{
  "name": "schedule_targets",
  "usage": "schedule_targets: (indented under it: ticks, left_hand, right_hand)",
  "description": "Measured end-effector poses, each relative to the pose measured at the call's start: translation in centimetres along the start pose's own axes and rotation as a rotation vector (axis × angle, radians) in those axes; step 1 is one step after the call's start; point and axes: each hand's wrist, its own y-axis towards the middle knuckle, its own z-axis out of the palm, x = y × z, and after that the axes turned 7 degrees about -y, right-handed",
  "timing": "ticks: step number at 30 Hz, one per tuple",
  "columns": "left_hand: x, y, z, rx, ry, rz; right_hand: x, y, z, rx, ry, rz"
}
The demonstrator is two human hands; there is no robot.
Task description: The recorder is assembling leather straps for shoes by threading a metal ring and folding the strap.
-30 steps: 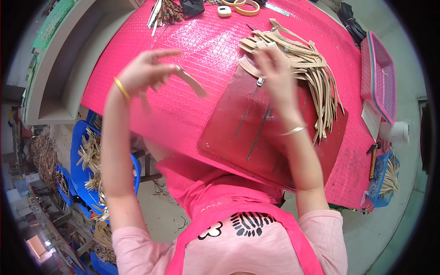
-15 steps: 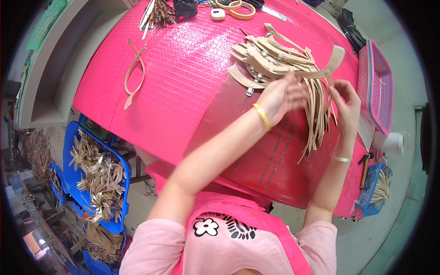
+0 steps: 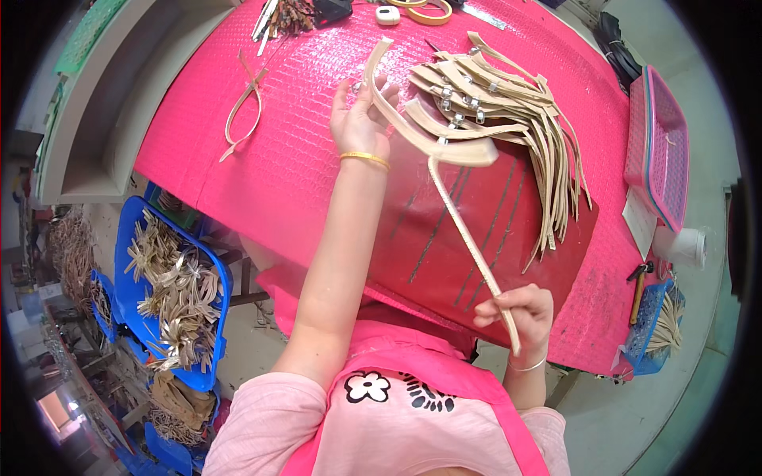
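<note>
A curved beige strap [image 3: 412, 135] is stretched between my hands above the dark red mat [image 3: 440, 238]. My left hand [image 3: 363, 127] grips its wide curved part near the upper end, thumb to one side and fingers behind. From the strap's other end a long narrow tail [image 3: 467, 230] runs down toward me. My right hand [image 3: 520, 313], close to the near edge of the table, pinches that tail near its tip. Right of the held strap lies a heap of similar beige straps [image 3: 548, 151] with small silver buckles [image 3: 474, 103], their tails fanned toward me.
A single looped strap [image 3: 252, 115] lies on the pink table cover [image 3: 309, 186]. Tape rolls [image 3: 432, 13] and a small white case [image 3: 387, 15] stand at the back. Stacked baskets [image 3: 657, 151] and a hammer [image 3: 638, 293] are at right. A blue bin [image 3: 224, 297] of straps sits lower left.
My left hand has moved left off the heap, carrying the strap's curved part. My right hand has come down toward me, drawing the narrow tail out straight.
</note>
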Motion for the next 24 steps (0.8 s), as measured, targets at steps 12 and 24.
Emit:
schedule_targets:
  ticks: [12,24]
  left_hand:
    - [-4.0,-7.2,-3.8,0.583,0.299,0.040]
    - [-4.6,-7.0,-5.0,0.540,0.104,-0.102]
  right_hand:
    - [-3.0,12.6,6.4,-0.109,-0.612,-0.013]
    - [-2.0,12.0,7.9,-0.242,-0.903,-0.250]
